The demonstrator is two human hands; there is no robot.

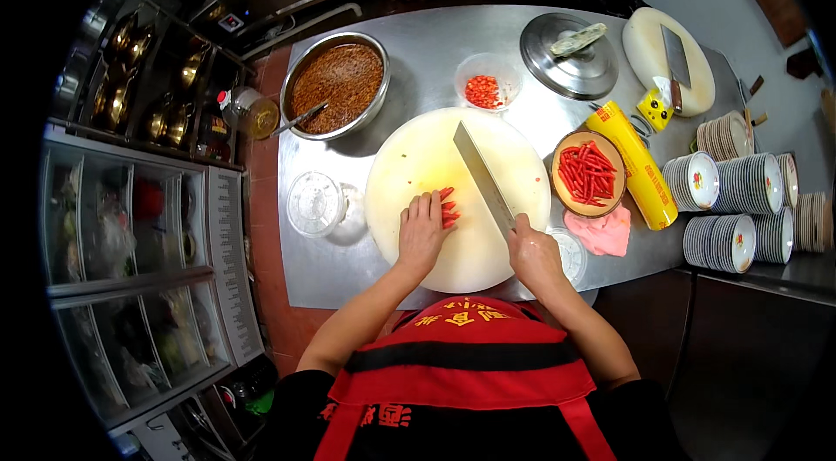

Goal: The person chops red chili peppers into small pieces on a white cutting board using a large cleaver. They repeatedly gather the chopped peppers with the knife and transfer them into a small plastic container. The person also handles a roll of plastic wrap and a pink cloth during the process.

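Observation:
Under the fingers of my left hand (421, 226), several red chili peppers (448, 207) lie side by side on a round white cutting board (405, 160), their ends poking out to the right. My right hand (533, 253) grips the handle of a Chinese cleaver (483, 174). Its long blade slants across the board, apart from the peppers. Beyond the board stands a clear plastic tub (506, 66) with chopped red chili (482, 91) in it. To the right, a bowl (560, 195) holds whole red chilies (588, 175).
A steel basin (385, 79) of reddish-brown sauce stands back left, near an oil bottle (251, 111). Clear lidded tubs (315, 204) sit left. A pot lid (548, 36), a second cleaver (676, 56), a yellow film roll (633, 167), a pink cloth (601, 232) and stacked plates (718, 243) are rightward.

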